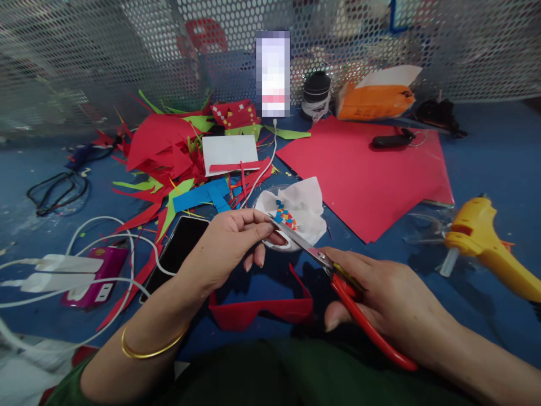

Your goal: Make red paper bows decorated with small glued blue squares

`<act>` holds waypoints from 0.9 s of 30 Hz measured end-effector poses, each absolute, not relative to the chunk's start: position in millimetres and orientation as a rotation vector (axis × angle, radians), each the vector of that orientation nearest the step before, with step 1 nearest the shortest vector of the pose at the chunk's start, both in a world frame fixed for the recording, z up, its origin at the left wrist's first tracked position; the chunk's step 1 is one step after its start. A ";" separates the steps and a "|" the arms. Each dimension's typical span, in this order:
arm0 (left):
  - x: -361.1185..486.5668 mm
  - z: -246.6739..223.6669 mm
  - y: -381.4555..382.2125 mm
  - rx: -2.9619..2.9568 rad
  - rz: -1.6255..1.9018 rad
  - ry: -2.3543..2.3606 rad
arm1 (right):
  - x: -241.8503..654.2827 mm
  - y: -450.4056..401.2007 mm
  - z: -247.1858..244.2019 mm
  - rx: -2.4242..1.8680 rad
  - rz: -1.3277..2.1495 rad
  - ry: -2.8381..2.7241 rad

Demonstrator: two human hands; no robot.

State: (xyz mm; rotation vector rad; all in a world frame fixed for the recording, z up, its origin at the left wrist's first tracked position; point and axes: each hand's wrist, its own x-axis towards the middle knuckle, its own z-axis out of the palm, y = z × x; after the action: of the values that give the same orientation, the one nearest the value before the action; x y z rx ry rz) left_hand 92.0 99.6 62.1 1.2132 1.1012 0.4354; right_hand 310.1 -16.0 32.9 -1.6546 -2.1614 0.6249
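My right hand (389,287) grips a pair of scissors (315,254) with red handles, its blades aimed up and left. The blade tips reach the pinched thumb and fingers of my left hand (230,242); whatever lies in that pinch is too small or hidden to make out. Just beyond the tips, small blue, red, yellow and white squares (284,214) rest on a crumpled white tissue (310,197) in a round clear dish. Between my wrists, near the table's front edge, stands a folded red paper piece (262,310) shaped like glasses.
Red and green paper scraps (160,146) heap at back left, with blue strips (203,194) nearer. Red sheets (363,175) lie right, beside a yellow glue gun (473,225). White cables cross a purple box (114,270) and dark phone (181,242). A lit screen (273,73) stands behind.
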 end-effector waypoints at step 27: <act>88.4 56.7 99.3 1.221 0.485 1.024 | 308.6 -16.4 33.7 -1.652 0.511 -2.143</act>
State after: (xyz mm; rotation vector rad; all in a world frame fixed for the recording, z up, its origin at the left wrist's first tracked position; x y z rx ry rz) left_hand 88.4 99.3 56.7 1.2213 1.0240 0.4848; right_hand 308.6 -16.4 33.7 -1.6515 -2.1433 0.5108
